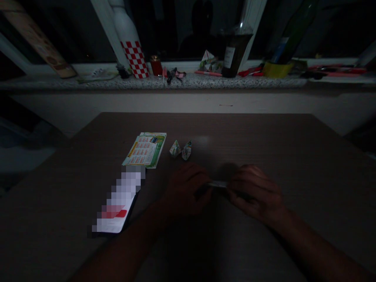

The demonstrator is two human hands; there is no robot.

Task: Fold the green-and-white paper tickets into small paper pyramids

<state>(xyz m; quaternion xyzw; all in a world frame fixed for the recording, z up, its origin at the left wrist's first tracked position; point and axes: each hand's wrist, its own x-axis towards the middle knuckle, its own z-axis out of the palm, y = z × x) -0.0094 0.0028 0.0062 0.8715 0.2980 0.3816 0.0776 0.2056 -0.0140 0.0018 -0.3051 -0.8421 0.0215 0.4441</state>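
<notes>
Between my two hands is a small folded strip of paper, pale and narrow, seen nearly edge-on. My left hand pinches its left end, and my right hand grips the right end with curled fingers. Most of the strip is hidden by the fingers and the dim light. Just beyond my left hand stand two small folded paper pieces, a left one and a right one, both printed in green and white. To their left lies a stack of printed paper cards with red figures and green edges.
A lit phone lies on the brown table, left of my left forearm. Along the stone windowsill stand a red-and-white checked bottle, a dark cup, a green bottle and a yellow tape roll.
</notes>
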